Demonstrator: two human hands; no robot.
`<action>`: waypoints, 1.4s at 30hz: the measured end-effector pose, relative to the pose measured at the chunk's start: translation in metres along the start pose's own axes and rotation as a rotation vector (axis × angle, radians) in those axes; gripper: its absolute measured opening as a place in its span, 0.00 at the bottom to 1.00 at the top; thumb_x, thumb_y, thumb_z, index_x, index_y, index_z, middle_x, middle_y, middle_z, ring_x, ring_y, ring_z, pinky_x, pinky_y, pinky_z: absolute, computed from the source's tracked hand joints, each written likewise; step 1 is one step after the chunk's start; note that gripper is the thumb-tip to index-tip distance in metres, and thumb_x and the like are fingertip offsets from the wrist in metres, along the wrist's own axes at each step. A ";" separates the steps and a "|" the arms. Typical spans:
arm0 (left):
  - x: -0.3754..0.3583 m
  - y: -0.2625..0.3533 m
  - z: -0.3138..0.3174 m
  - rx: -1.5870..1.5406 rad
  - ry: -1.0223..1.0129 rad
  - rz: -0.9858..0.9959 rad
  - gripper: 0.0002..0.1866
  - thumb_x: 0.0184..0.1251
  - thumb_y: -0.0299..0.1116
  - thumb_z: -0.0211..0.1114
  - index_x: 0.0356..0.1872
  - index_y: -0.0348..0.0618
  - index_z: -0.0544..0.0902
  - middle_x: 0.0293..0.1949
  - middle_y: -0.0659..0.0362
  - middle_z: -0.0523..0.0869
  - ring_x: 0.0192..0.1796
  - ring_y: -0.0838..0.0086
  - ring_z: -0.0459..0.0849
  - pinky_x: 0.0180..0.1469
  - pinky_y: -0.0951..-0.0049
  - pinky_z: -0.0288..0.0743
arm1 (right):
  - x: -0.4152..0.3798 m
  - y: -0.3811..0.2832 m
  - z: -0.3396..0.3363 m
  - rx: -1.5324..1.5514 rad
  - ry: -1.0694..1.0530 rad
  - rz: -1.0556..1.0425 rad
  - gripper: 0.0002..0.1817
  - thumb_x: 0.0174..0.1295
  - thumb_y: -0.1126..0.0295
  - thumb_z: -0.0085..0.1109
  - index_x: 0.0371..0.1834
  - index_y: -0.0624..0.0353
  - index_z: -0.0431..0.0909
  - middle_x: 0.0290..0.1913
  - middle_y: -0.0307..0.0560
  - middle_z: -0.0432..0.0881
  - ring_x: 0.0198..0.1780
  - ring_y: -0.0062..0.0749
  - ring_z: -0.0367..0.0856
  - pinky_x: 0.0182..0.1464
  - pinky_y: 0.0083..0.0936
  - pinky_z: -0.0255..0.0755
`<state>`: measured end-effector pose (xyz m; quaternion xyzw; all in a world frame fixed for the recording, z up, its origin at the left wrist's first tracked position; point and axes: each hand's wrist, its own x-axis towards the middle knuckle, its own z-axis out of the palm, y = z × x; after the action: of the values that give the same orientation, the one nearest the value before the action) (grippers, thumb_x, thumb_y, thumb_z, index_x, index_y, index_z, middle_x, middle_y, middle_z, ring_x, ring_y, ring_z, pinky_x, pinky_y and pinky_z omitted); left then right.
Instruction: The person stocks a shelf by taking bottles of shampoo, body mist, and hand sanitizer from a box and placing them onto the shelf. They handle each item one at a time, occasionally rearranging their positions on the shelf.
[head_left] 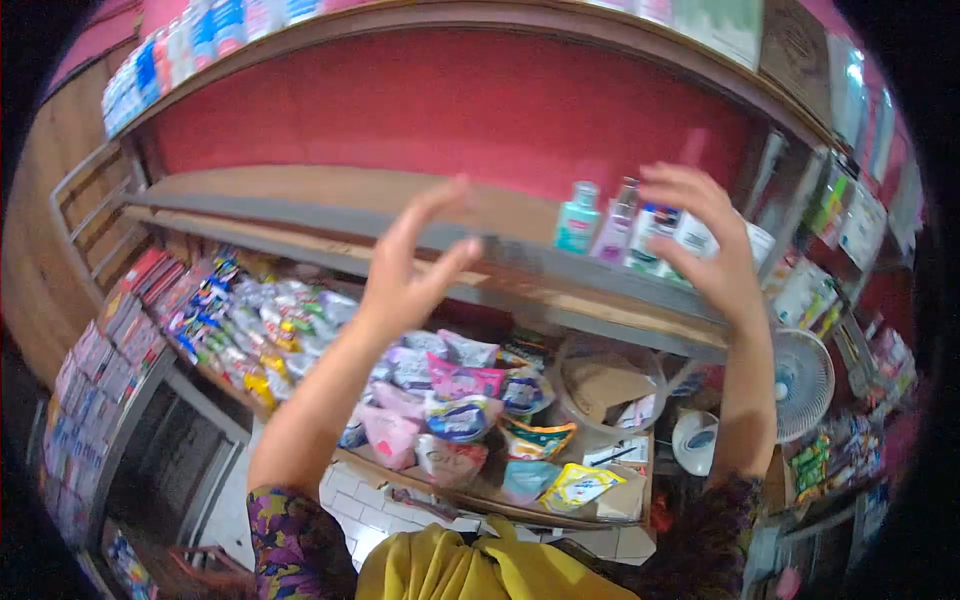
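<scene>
My left hand is raised in front of the wooden shelf, thumb and fingers spread with nothing between them. Higher on the right, my right hand curves open before a small group of bottles, thumb apart from the fingers. Nearest it is a white bottle with a dark label, partly covered by the fingers; I cannot tell whether they touch. Beside that stand a purple bottle and a teal bottle, both upright. Some motion blur softens the hands.
Below lies a counter with several plastic pouches and rows of sachets. A clear round tub holds cardboard. A white fan stands at right. Several bottles line the upper shelf.
</scene>
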<state>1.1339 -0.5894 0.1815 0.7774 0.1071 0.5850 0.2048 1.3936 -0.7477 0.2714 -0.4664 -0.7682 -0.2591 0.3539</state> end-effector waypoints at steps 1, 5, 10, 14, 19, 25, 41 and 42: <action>-0.035 0.004 -0.024 0.100 -0.034 0.014 0.22 0.58 0.33 0.67 0.54 0.39 0.76 0.50 0.52 0.82 0.57 0.64 0.79 0.59 0.65 0.69 | -0.013 -0.012 0.010 0.106 0.017 0.044 0.19 0.47 0.65 0.69 0.45 0.55 0.82 0.54 0.47 0.80 0.59 0.40 0.74 0.63 0.37 0.61; -0.201 0.004 -0.103 0.091 -0.064 -0.444 0.12 0.59 0.28 0.64 0.44 0.39 0.83 0.45 0.54 0.86 0.49 0.69 0.83 0.55 0.69 0.73 | -0.055 -0.088 0.084 0.550 0.004 0.181 0.16 0.46 0.71 0.68 0.41 0.61 0.82 0.49 0.51 0.81 0.55 0.42 0.76 0.61 0.37 0.65; -0.402 0.034 -0.207 0.059 0.334 -0.933 0.10 0.66 0.30 0.62 0.44 0.38 0.82 0.40 0.56 0.86 0.45 0.72 0.84 0.51 0.71 0.76 | -0.107 -0.220 0.271 1.093 -0.256 0.566 0.13 0.53 0.76 0.65 0.44 0.62 0.81 0.47 0.46 0.82 0.53 0.32 0.77 0.59 0.31 0.66; -0.489 0.107 -0.315 0.380 0.540 -0.996 0.09 0.65 0.30 0.62 0.43 0.37 0.82 0.38 0.55 0.87 0.43 0.72 0.86 0.48 0.72 0.77 | -0.091 -0.344 0.362 1.292 -0.629 0.396 0.14 0.53 0.77 0.64 0.45 0.62 0.81 0.48 0.46 0.81 0.54 0.33 0.76 0.58 0.28 0.67; -0.509 0.182 -0.395 0.580 0.852 -0.957 0.09 0.65 0.29 0.61 0.44 0.37 0.81 0.38 0.57 0.86 0.44 0.74 0.84 0.50 0.74 0.75 | -0.030 -0.448 0.434 1.515 -0.744 0.213 0.12 0.56 0.78 0.61 0.44 0.64 0.80 0.49 0.48 0.81 0.52 0.33 0.77 0.56 0.26 0.69; -0.554 0.191 -0.430 0.590 1.083 -0.994 0.09 0.65 0.28 0.61 0.45 0.38 0.81 0.39 0.57 0.85 0.44 0.75 0.84 0.51 0.74 0.74 | 0.034 -0.577 0.499 1.724 -0.951 0.065 0.13 0.57 0.79 0.60 0.46 0.65 0.80 0.48 0.45 0.81 0.48 0.25 0.77 0.51 0.20 0.69; -0.604 0.137 -0.596 0.791 1.689 -0.847 0.10 0.66 0.29 0.61 0.46 0.39 0.80 0.40 0.60 0.85 0.45 0.79 0.81 0.51 0.76 0.72 | 0.215 -0.886 0.673 1.753 -1.464 -0.577 0.13 0.59 0.74 0.62 0.47 0.64 0.80 0.45 0.43 0.82 0.46 0.24 0.79 0.51 0.21 0.72; -0.613 0.141 -0.601 0.801 1.765 -0.828 0.10 0.66 0.29 0.62 0.46 0.39 0.80 0.41 0.60 0.85 0.46 0.79 0.81 0.51 0.76 0.72 | 0.209 -0.911 0.673 1.765 -1.520 -0.631 0.13 0.59 0.74 0.62 0.47 0.65 0.79 0.45 0.43 0.82 0.46 0.24 0.79 0.50 0.21 0.72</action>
<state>0.3715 -0.8484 -0.1476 -0.0109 0.6610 0.7496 -0.0339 0.3044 -0.5381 -0.0404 0.1110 -0.7728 0.6209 -0.0707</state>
